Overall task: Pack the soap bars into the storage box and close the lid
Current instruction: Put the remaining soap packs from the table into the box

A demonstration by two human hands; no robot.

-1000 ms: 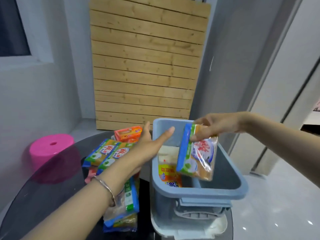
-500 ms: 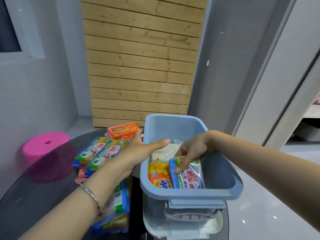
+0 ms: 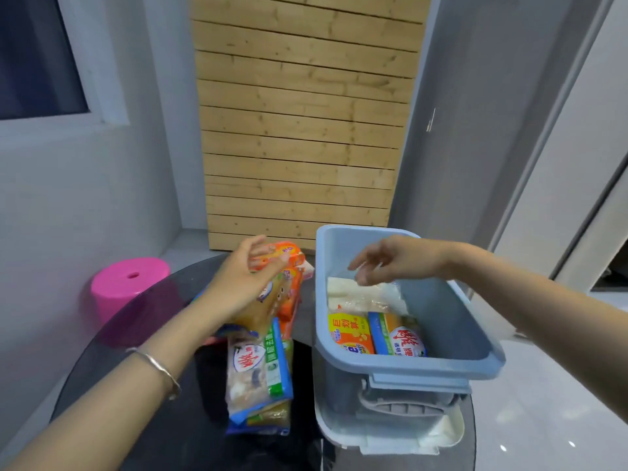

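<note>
The blue-grey storage box (image 3: 407, 367) stands open on the right of the table. Inside lie an orange-yellow soap pack (image 3: 350, 334), a blue-green soap pack (image 3: 399, 336) and a whitish pack (image 3: 360, 294) behind them. My right hand (image 3: 384, 263) hovers over the box's back half with fingers spread, holding nothing. My left hand (image 3: 243, 283) grips a yellowish soap pack (image 3: 268, 302) in the pile left of the box. An orange pack (image 3: 287, 253) and a blue-edged pack (image 3: 260, 372) lie in that pile. A white lid (image 3: 401, 436) sits under the box's near end.
The dark round glass table (image 3: 102, 368) carries everything. A pink stool (image 3: 129, 283) stands beyond its left edge. A wooden slat panel (image 3: 299, 130) leans on the wall behind. White floor (image 3: 543, 419) shows to the right.
My right hand set the blue-green pack into the box, let go and rose out. My left hand left the box rim and took hold of a pack in the pile.
</note>
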